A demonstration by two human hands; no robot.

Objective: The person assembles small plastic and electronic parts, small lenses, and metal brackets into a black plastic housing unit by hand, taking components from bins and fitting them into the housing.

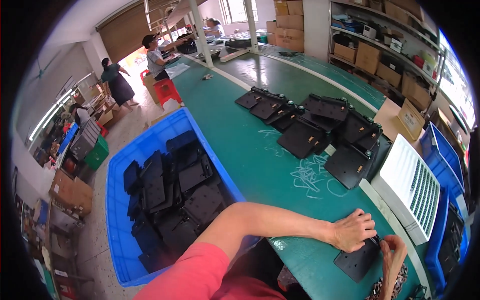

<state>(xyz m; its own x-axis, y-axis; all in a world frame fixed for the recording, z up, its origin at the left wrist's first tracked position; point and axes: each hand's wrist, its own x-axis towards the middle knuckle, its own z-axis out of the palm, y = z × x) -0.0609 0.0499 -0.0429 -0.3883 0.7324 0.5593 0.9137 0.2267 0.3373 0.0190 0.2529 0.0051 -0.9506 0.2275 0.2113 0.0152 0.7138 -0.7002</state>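
Observation:
A flat black plate [356, 264] with small holes lies on the green tabletop at the lower right. My left hand [353, 231] reaches across from the left, its fingers curled over the plate's far edge and closed on it. Beside the plate's right edge, my right hand [394, 250] has thumb and fingers pinched together; whatever is between them is too small to make out. Under my right wrist is a heap of small metal parts [400, 282], partly hidden by the arm. Further up the table, several similar black plates [350, 165] with brass-coloured bits lie overlapping in rows.
A blue crate [200, 131] full of black plates stands at my left. To the right are a white slotted tray [407, 185] and blue bins [442, 155]. A pale strip runs along the table. Metal shelves [390, 45] hold cartons at the back; other people [155, 57] are far off.

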